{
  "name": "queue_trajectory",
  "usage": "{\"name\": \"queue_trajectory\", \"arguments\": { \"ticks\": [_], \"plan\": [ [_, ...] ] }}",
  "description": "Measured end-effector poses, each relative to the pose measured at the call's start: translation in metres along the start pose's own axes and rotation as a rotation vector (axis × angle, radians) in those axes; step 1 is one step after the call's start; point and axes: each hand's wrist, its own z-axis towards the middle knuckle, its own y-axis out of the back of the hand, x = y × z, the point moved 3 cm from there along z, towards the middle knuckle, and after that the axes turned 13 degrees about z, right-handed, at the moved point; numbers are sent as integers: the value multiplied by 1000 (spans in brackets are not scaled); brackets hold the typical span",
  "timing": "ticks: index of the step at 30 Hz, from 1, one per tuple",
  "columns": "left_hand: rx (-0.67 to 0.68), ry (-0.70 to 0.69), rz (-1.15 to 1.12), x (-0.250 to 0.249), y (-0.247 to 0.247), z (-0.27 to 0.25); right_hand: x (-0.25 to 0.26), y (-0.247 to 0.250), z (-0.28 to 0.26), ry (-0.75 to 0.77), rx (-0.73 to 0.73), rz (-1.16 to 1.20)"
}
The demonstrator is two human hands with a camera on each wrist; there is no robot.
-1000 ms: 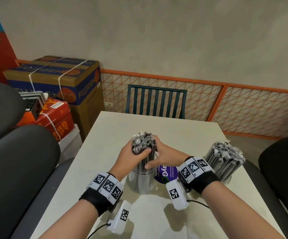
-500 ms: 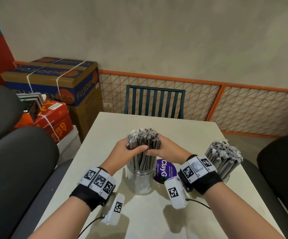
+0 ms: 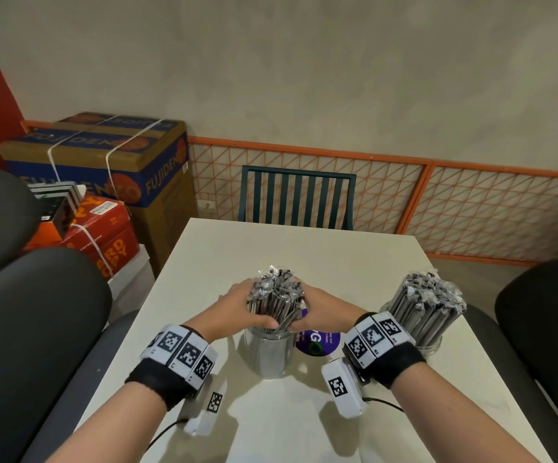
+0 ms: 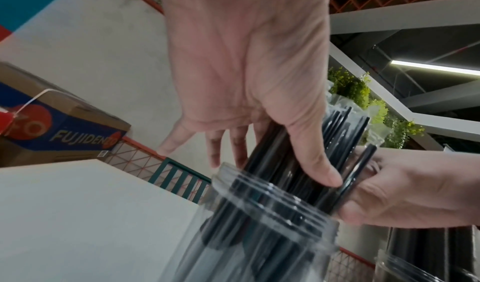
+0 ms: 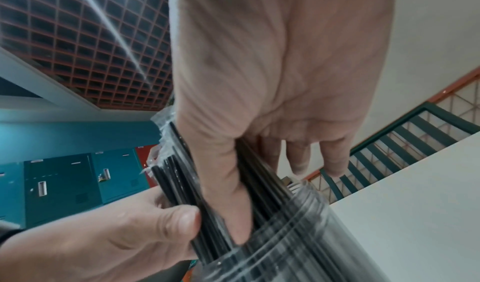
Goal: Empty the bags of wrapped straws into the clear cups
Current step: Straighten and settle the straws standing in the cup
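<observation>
Black wrapped straws (image 3: 276, 300) stand upright in my clear cup (image 3: 269, 354); right of it, a second full cup (image 3: 433, 344).

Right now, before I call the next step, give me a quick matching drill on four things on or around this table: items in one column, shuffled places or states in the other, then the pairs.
Items
1. straw bundle
2. second cup of straws
3. purple sticker
4. green chair

Places or states
A. flat on the table, between the cups
B. at the table's far edge
C. held by left hand and right hand
D. standing untouched at the table's right edge

Pairs: 1-C, 2-D, 3-A, 4-B
</observation>
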Motion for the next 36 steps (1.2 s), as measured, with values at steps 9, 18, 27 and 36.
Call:
{"name": "queue_trajectory", "arguments": {
  "ticks": [9,18,27,36],
  "plan": [
    [-184,-81,-255,-10,-8,-15,-11,-26,0,95,-210,239],
    [-95,-155,-138,-25,19,-6,11,-5,3,83,-211,25],
    [55,-133,-113,-13,9,-7,-7,-6,2,-18,-67,67],
    [-9,-148,-206,-11,3,-9,-23,-11,-4,49,-116,176]
  ]
}}
